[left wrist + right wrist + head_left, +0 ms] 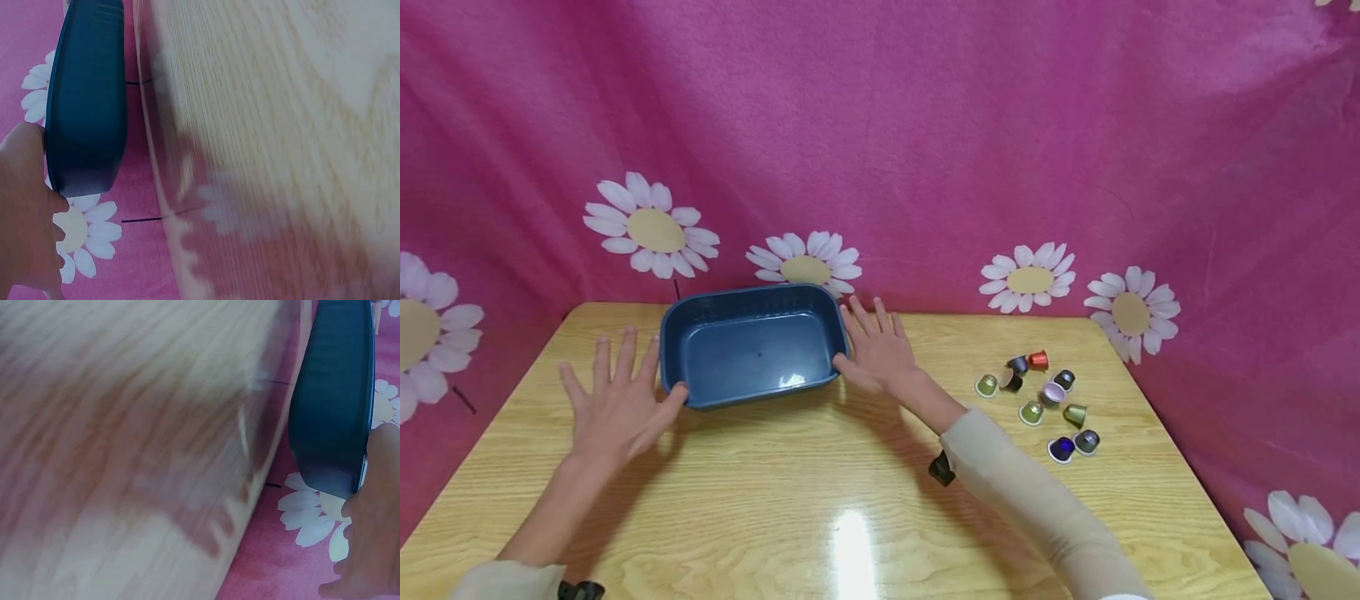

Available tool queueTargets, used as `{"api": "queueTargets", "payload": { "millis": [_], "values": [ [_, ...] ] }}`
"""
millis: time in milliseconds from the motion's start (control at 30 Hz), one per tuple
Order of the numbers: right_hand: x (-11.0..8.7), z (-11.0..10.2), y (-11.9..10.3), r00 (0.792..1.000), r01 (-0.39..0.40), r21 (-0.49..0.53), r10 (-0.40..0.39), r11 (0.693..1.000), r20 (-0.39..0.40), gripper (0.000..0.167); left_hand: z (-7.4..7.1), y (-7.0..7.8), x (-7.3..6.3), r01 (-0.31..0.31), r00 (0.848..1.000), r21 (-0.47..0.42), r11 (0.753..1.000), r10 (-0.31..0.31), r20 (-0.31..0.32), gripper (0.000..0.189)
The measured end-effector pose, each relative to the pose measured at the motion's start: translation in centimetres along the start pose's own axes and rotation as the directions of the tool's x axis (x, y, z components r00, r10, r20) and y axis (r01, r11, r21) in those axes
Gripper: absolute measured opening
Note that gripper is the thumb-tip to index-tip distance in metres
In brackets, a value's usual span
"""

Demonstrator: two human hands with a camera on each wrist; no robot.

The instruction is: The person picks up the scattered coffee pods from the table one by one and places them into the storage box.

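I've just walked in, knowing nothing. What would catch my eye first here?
Probably the vivid pink cloth with big white daisies, hanging behind the wooden table. Next, the dark blue tub, between the left hand and right hand, their fingers spread. Then the small coloured capsules, scattered on the table's right side.

Left arm [550, 508] and right arm [1030, 500] are slanting forward; left hand [617, 417] and right hand [878, 357] are showing straight, splayed fingers [626, 357], thumbs [669, 405] pointing inward.
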State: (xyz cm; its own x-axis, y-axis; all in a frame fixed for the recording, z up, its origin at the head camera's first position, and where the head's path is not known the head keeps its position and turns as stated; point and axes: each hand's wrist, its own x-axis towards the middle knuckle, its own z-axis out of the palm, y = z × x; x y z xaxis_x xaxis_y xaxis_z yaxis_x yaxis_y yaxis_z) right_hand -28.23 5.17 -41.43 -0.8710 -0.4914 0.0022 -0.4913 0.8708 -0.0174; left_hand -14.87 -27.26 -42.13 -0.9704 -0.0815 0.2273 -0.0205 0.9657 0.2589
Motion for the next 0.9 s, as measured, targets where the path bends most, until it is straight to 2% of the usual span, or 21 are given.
{"api": "queueTargets", "payload": {
  "millis": [500, 900],
  "values": [
    [-2.4, 0.3, 1.2, 0.998, -0.013, 0.061, 0.016, 0.998, -0.054, 0.075, 0.3, 1.5, 0.0, -0.029, 1.0, 0.0, 1.0, 0.029, 0.007, 0.079],
    [-3.7, 0.3, 2.4, 0.998, -0.041, 0.094, 0.045, 0.995, -0.047, 0.074, 0.7, 2.7, 0.2, -0.052, 0.998, -0.014, 0.999, 0.053, 0.023, 0.077]
  ]
}}
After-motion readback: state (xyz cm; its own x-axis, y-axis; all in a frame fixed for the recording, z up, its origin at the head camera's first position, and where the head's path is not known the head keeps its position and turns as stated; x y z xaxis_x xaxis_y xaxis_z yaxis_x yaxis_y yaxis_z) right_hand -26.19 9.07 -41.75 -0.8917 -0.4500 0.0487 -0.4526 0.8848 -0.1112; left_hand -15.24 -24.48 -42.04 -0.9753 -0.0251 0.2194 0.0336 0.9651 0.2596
